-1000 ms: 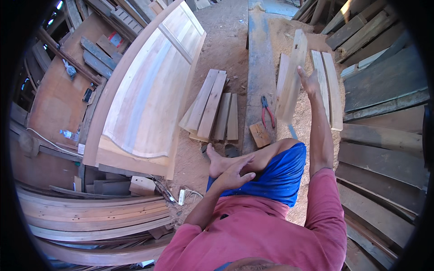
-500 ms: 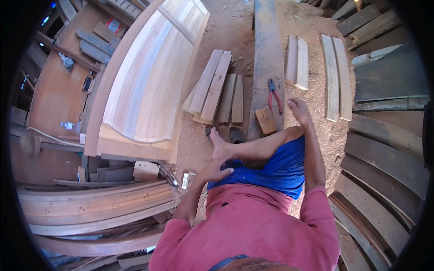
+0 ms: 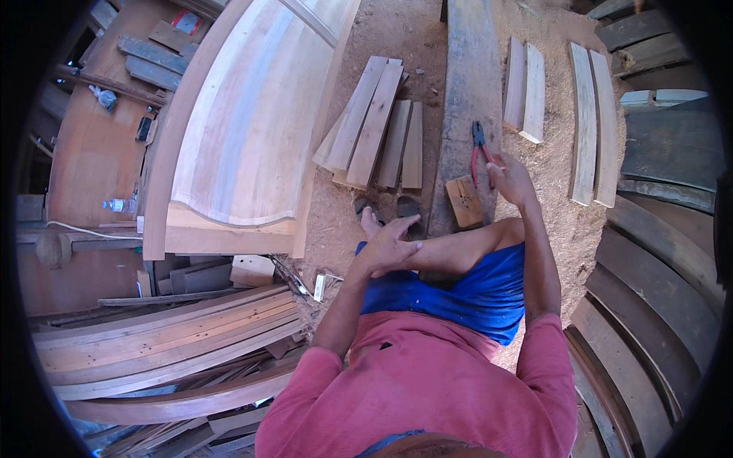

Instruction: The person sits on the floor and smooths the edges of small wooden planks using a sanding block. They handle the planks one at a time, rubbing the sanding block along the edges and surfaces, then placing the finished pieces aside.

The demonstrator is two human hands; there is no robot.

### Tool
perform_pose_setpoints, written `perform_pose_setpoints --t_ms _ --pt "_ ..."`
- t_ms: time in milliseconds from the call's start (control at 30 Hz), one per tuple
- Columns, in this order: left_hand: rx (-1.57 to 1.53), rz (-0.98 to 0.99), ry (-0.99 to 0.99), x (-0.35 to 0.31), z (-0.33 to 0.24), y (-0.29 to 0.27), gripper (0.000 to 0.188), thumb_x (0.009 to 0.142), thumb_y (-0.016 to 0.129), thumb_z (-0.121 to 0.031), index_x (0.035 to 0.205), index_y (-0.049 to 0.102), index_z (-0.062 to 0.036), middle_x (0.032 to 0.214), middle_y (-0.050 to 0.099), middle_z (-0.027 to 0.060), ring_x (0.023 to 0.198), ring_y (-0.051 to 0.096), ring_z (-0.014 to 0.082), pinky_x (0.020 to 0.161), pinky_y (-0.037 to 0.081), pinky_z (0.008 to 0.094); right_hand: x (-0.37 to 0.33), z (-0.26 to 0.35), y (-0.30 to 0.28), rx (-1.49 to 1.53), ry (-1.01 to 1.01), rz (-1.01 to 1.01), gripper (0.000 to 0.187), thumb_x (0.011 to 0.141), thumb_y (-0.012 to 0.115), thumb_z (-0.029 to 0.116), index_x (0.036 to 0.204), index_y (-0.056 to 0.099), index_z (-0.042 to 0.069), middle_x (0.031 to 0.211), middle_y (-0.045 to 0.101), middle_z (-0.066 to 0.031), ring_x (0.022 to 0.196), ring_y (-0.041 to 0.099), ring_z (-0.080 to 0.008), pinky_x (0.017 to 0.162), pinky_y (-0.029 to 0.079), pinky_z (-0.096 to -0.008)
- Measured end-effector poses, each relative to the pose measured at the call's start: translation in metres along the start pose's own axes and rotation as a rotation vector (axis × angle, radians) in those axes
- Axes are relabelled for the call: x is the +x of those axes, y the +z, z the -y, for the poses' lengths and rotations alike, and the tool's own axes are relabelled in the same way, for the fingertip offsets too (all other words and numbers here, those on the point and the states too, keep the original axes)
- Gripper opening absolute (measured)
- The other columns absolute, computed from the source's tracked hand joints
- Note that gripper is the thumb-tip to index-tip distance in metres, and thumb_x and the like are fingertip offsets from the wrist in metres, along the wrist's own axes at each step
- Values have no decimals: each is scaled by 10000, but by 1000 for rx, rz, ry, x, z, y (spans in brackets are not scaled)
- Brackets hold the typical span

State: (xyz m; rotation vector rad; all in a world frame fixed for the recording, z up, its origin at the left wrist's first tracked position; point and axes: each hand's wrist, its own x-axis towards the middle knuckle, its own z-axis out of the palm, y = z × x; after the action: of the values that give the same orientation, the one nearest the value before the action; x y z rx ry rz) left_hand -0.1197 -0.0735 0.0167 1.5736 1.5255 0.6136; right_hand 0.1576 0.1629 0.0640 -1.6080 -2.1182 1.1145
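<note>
My right hand (image 3: 511, 182) is at the red handles of a pair of pliers (image 3: 479, 141), its fingers bent around the handle end. The pliers lie on a long, worn plank (image 3: 472, 69), their dark jaws pointing away from me. Just nearer on the same plank sits a small wooden block (image 3: 464, 201) with dark holes in its top. My left hand (image 3: 391, 246) hovers by my bent leg, fingers spread and nothing in them. Beyond it a stack of short wooden slats (image 3: 370, 126) rests on the ground.
A large wooden panel (image 3: 244, 130) stands at the left. Pairs of pale slats (image 3: 584, 122) lie on sawdust to the right. Long boards (image 3: 175, 343) are piled at the lower left, and more dark boards (image 3: 649, 259) line the right side. A plastic bottle (image 3: 118, 205) is far left.
My right hand has moved forward and left to the pliers' handles. My left hand has lifted off my lap and reached forward, fingers spreading. The view has shifted slightly.
</note>
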Motion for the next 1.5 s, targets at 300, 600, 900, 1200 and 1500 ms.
perform_pose_setpoints --t_ms 300,600,900,1200,1500 --pt "208 -54 -212 70 89 8 717 916 746 -410 1509 539 -65 1418 621 253 1286 604 426 1112 448 541 -44 -16 86 -542 -78 161 1187 829 840 524 1674 168 30 1579 425 -324 1366 517 -524 1142 460 -541" --pt "367 171 -290 69 104 60 628 912 722 -383 1437 601 -60 1307 665 305 1241 635 459 1103 468 506 -21 7 88 -556 150 359 1153 833 833 482 1702 138 183 1416 484 -315 1271 575 -500 1051 527 -524" --pt "697 -158 -231 -1 65 56 550 942 630 -418 1358 643 -57 1418 572 283 1362 503 462 1140 385 584 -29 -9 85 -520 91 331 1150 815 827 434 1711 134 241 1489 454 -315 1336 534 -498 1091 496 -532" --pt "534 -325 -308 -27 30 72 438 953 634 -357 1248 724 -46 1583 440 296 1465 398 466 1194 353 538 -37 -14 83 -580 19 316 1100 841 818 486 1704 174 262 1524 439 -328 1361 534 -480 1104 485 -538" --pt "529 -374 -373 -17 48 74 425 943 631 -419 1167 781 -90 1626 417 239 1533 315 434 1220 360 550 -48 -15 83 -558 -3 262 1102 830 833 498 1694 196 246 1490 470 -332 1360 534 -486 1107 482 -547"
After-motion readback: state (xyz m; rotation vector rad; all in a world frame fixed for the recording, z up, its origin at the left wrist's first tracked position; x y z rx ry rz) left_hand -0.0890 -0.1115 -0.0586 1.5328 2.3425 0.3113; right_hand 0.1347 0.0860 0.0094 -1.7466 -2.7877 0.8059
